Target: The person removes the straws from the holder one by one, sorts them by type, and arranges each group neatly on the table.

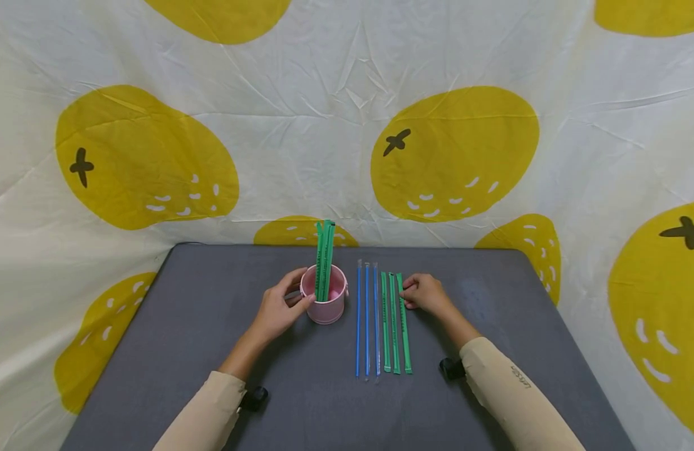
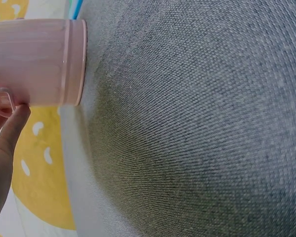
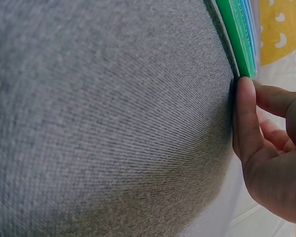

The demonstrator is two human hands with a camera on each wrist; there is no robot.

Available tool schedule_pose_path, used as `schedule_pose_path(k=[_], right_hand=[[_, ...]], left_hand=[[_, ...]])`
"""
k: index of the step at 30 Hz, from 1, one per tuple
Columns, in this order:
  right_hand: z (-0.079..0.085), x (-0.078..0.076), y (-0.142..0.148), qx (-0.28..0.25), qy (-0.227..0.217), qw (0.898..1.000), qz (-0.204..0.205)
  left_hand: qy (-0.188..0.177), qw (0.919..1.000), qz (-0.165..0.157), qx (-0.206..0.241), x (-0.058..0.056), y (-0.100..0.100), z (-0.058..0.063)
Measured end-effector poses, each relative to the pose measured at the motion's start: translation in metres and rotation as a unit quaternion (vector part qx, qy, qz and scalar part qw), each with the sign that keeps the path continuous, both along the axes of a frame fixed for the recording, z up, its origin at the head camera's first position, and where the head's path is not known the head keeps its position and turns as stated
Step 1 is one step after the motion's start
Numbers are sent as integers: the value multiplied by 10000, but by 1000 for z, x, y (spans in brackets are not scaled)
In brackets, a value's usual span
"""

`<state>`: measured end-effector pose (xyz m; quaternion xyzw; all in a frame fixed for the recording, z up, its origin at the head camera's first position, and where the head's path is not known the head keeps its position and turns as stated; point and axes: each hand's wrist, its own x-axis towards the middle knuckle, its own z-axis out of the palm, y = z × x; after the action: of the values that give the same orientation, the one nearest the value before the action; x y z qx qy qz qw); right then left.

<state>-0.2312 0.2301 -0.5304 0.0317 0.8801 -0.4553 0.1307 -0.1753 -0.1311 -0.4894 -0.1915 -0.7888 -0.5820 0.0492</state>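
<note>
Three blue straws and three green packets lie side by side on the worktop. One pink bucket, left of them, holds several upright green sticks, too overlapped to count. The left hand curls round the bucket, covering its left side; the right hand, nearly closed, pinches the rightmost packet's edge. A fruit-printed cloth hangs behind.

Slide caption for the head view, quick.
Left hand grips a bucket holding green sticks; right hand pinches the rightmost green stick on the table, three blue sticks farther left.

A gray table bears a pink bucket, blue straws, green sticks.
</note>
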Motion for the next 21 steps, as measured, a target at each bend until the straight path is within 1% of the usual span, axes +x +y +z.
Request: schedule_pose_path(k=[11, 21], right_hand=[[-1, 0, 0, -103, -130, 9999, -4], [0, 1, -3, 148, 123, 9998, -19]], left_hand=[[-5, 10000, -3, -5, 0, 0, -1], [-9, 10000, -2, 3, 0, 0, -1]])
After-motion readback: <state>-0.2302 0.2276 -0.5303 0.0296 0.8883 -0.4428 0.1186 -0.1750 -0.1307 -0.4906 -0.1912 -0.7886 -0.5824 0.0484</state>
